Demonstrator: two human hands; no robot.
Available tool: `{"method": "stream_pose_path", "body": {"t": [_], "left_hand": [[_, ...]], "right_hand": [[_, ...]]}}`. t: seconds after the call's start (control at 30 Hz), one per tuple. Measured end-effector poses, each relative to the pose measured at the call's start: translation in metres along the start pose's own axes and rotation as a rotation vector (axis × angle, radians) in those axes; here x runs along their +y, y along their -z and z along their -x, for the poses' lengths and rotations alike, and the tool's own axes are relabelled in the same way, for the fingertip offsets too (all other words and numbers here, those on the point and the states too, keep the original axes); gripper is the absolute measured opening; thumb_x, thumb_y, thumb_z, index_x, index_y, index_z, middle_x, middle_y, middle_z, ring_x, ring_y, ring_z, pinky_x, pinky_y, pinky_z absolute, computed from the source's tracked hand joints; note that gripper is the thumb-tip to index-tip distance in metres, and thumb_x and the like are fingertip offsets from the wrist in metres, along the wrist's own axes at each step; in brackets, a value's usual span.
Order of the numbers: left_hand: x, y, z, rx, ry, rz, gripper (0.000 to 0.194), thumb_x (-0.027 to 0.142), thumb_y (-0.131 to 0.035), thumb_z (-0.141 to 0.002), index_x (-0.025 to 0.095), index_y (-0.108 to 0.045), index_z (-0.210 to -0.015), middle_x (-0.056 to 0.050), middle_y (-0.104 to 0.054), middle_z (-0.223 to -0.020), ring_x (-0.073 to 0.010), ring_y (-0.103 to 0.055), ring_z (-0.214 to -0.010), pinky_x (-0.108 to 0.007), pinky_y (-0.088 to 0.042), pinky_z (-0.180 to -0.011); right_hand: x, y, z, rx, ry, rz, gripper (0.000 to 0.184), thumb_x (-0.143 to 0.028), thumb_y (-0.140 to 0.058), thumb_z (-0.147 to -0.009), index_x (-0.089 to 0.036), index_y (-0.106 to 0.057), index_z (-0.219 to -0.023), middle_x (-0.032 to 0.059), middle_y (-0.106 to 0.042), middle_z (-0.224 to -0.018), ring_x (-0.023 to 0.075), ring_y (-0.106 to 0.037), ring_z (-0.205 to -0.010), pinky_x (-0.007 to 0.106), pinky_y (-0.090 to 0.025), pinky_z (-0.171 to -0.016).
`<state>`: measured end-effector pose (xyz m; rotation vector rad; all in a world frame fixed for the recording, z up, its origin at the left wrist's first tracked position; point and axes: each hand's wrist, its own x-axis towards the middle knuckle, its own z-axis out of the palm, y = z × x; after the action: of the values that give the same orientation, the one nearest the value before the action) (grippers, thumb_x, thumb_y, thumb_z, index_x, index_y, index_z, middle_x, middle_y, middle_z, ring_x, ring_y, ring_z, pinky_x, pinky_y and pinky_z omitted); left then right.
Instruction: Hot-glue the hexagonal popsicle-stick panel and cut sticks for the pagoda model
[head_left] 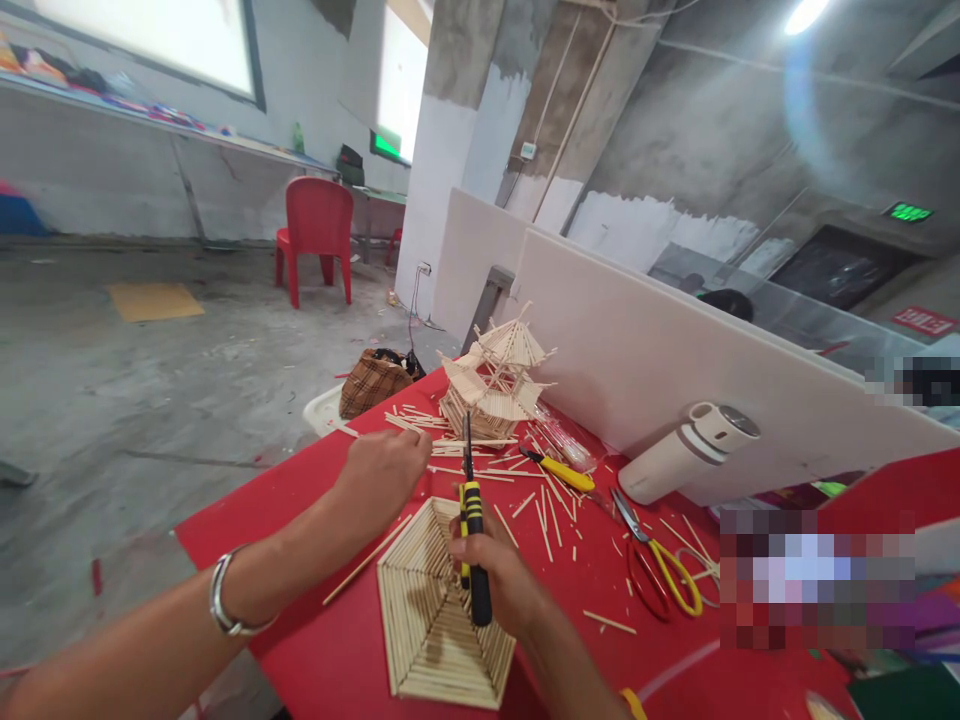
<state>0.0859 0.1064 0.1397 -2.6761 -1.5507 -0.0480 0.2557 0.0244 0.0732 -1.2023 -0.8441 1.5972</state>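
My right hand grips a black-and-yellow hand tool, which looks like pliers. Its narrow dark front points away from me, over the near part of a hexagonal panel of thin wooden sticks on the table. My left hand is closed, fingertips bent down beside loose wooden sticks; whatever its fingers hold is hidden. Beyond both hands stands a small tiered pavilion built of the same sticks. One longer stick lies along the panel's left side.
On the red table are a yellow-handled cutter, scissors with red and yellow handles, and a white flask. A white partition rises behind them. A plaid bag and a red chair are farther left.
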Motion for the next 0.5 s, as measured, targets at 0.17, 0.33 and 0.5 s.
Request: {"method": "stream_pose_path", "body": {"t": [0.17,0.33,0.5], "left_hand": [[-0.001,0.002,0.001,0.0,-0.024,-0.032,0.026,0.005,-0.046,-0.089,0.01,-0.064,-0.106,-0.015,-0.071,-0.094,-0.0309,-0.069,-0.087,-0.036,-0.048,-0.066],[-0.004,0.002,0.002,0.018,-0.013,-0.004,0.026,0.006,-0.048,-0.089,0.011,-0.065,-0.108,-0.014,-0.072,-0.094,-0.0279,-0.069,-0.084,-0.031,-0.044,-0.061],[-0.013,-0.005,0.0,0.022,0.016,0.105,0.031,0.001,-0.048,-0.08,0.014,-0.07,-0.096,-0.012,-0.072,-0.079,-0.0251,-0.067,-0.074,-0.029,-0.033,-0.055]], "right_hand": [[-0.005,-0.002,0.004,-0.029,-0.033,-0.043,0.045,-0.029,-0.071,-0.058,-0.022,-0.06,-0.101,-0.0018,-0.056,-0.087,0.013,-0.05,-0.07,0.025,-0.04,-0.064],[-0.003,-0.005,0.005,-0.053,-0.064,-0.111,0.048,-0.029,-0.073,-0.058,-0.022,-0.059,-0.104,-0.0022,-0.056,-0.087,0.012,-0.05,-0.069,0.024,-0.04,-0.062],[0.005,0.0,0.005,-0.044,0.006,0.012,0.035,-0.031,-0.07,-0.063,-0.022,-0.058,-0.095,-0.0024,-0.055,-0.085,0.0133,-0.051,-0.074,0.026,-0.043,-0.07]]}}
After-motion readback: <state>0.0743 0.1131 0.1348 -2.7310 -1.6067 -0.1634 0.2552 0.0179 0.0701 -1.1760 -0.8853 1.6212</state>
